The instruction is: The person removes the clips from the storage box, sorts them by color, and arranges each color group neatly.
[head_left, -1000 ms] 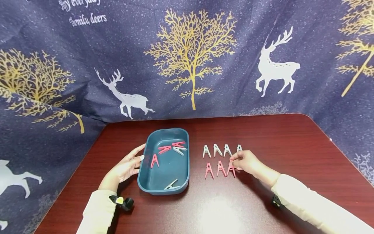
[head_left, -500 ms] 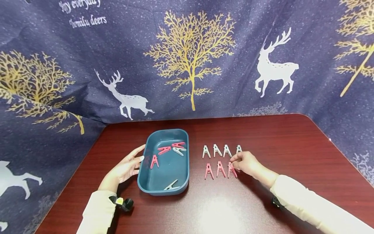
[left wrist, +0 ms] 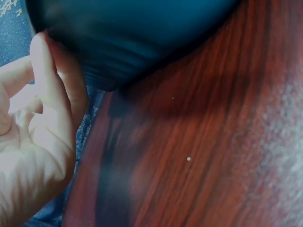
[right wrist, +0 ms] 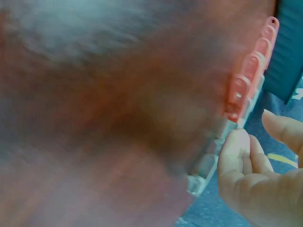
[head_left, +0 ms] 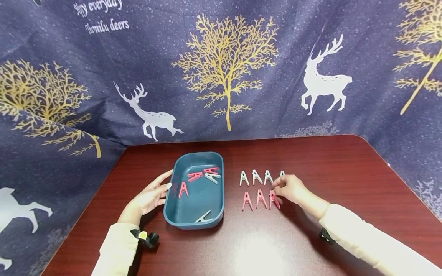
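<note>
In the head view my right hand [head_left: 291, 188] hovers by the rightmost pink clothespin [head_left: 274, 200], its fingertips close above that clip's top end. The right wrist view shows thumb and fingers spread apart with nothing between them. Two more pink clothespins [head_left: 260, 198] stand to its left in the same row. Behind them is a row of several whitish clothespins [head_left: 268, 177], the rightmost partly hidden by the hand. My left hand [head_left: 149, 197] rests against the left side of a blue plastic basin [head_left: 193, 227], fingers extended along the outer wall.
Inside the basin lie three pink clips [head_left: 183, 189] and two whitish clips [head_left: 212, 178]. The dark red wooden table [head_left: 310, 153] ends at a blue cloth backdrop [head_left: 262, 92] with deer and trees. Light glares off the front of the tabletop.
The rightmost pink clothespin has turned slightly, its legs shifting right. My right hand has let go of it and risen a little. The left hand and basin stay nearly still.
</note>
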Demonstrator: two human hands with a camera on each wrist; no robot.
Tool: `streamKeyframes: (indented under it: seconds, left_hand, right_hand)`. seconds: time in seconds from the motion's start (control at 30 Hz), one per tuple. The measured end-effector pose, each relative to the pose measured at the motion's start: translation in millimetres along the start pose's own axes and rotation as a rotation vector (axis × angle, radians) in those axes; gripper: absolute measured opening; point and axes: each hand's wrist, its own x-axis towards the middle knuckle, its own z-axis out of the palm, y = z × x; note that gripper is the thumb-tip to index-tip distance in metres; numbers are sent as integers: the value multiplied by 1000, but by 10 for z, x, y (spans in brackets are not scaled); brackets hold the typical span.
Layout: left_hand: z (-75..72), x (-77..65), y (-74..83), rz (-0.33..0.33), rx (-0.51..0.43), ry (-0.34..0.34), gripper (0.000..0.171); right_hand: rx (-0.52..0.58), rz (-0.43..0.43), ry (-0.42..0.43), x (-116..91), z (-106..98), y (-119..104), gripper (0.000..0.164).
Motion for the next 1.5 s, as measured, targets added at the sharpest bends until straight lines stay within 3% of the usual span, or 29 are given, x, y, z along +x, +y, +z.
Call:
streamKeyframes:
  seconds: [0.33,0.6,0.9,1.2,1.5]
  left_hand:
    - [1,45,-7,-1,0,-14,58]
    - [20,64,1,10,15,-5,60]
    - [5,67,0,14,9,-6,59]
    - [-1,22,-14,7,-3,-1,58]
    - [2,4,2,-4,-1,1,59]
  right_hand:
    - [154,-35,-22,108,-136,-296,25]
    - [145,-27,-42,216,-157,-585,23]
    - [148,-103,-81,331,-45,-936,22]
    - [65,-154,-134,415,119,-1326,23]
    - [117,-187,-218,486,348,-1538,23]
